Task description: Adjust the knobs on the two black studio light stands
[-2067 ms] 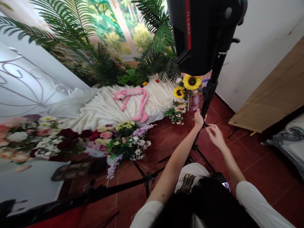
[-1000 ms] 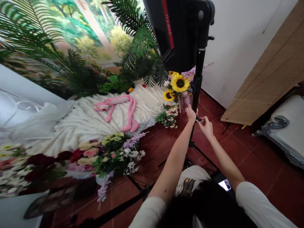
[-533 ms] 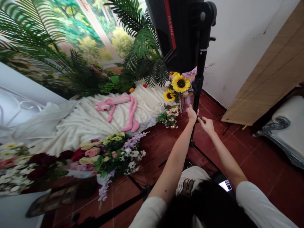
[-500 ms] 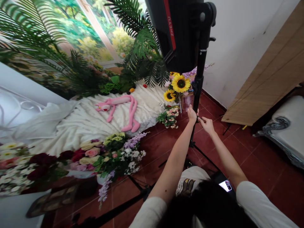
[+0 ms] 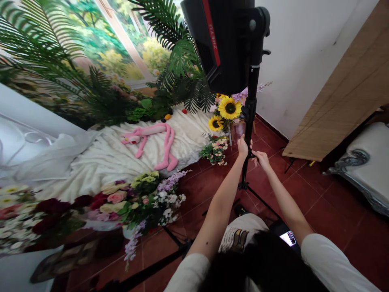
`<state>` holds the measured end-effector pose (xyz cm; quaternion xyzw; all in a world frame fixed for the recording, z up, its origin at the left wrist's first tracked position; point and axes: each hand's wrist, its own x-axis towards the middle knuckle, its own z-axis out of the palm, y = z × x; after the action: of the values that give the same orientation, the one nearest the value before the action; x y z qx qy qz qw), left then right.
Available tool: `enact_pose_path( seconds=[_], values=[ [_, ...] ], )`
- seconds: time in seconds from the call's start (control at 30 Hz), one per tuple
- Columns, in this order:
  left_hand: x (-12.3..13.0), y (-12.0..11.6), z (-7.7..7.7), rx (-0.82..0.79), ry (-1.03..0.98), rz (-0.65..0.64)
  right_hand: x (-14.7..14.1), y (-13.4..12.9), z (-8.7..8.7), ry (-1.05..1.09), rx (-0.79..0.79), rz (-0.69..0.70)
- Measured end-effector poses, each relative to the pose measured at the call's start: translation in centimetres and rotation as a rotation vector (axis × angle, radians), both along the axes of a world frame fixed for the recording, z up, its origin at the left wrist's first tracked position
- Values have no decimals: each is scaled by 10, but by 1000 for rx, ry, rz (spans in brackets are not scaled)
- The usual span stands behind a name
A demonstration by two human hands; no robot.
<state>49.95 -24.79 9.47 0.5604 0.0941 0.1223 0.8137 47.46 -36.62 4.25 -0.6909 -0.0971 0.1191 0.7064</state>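
Note:
My left hand [image 5: 243, 147] is wrapped around the black pole of a light stand [image 5: 251, 87], a little above a joint. Just to the right and lower, my right hand [image 5: 261, 159] has its thumb and index finger closed at a small knob [image 5: 251, 154] on that joint. The knob is mostly hidden by the fingers. On top of the pole sits a large black studio light [image 5: 225, 44] with a red stripe, tilted downward. The stand's legs [image 5: 263, 198] spread over the floor below my hands.
Sunflowers [image 5: 229, 108] and potted pink flowers [image 5: 216, 150] stand just behind the pole. A pink plush toy [image 5: 167, 146] lies on white draped cloth [image 5: 100, 162]. Another black stand [image 5: 152, 267] crosses low left. A bamboo blind [image 5: 328, 97] and a silver-trimmed sofa [image 5: 367, 162] are at right.
The light and upper pole have shifted slightly left and down in view, my hands moving left with them. My right hand's fingers have turned a little at the knob.

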Motion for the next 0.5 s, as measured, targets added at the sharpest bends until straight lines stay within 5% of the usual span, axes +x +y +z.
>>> enact_pose_path(
  seconds=[0.27,0.5],
  values=[
    [-4,15,3,58,5,-211,1,-1,-2,-7,14,15],
    [-49,28,-20,92,-1,-123,-27,20,-22,-34,53,-152]
  ],
)
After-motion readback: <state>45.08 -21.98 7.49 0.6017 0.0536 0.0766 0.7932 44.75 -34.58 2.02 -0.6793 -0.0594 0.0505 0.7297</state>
